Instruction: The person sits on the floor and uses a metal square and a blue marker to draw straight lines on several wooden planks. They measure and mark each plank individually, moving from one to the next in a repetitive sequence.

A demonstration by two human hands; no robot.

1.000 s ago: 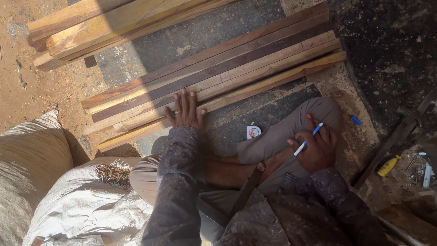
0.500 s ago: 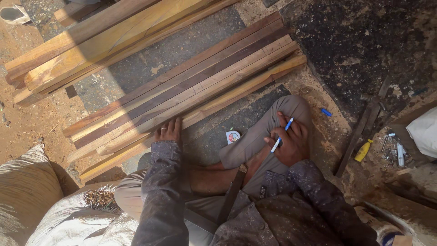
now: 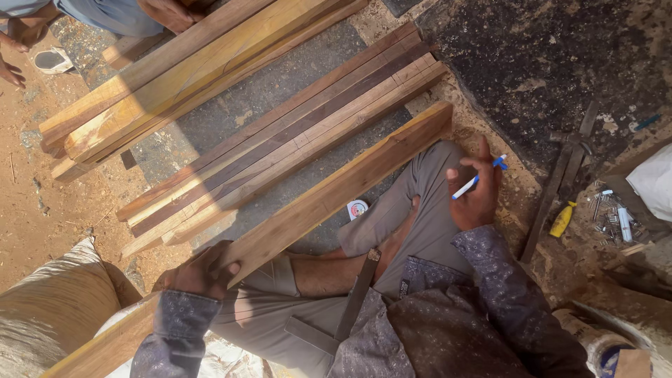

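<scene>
Long pale wooden plank (image 3: 329, 199) gripped near its low end by left hand (image 3: 203, 269), laid across lap over ground. Blue-and-white pen (image 3: 479, 178) pinched in right hand (image 3: 476, 199). Looks like marking step; steadying needed first.

the wooden plank (image 3: 329, 199) runs off the bottom-left edge; small items by the yellow bottle (image 3: 561, 220) are indistinct

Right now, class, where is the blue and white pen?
In the head view the pen is at right of centre, held in the person's right hand, above the bent knee in grey trousers and just right of the long plank's far end.
</scene>
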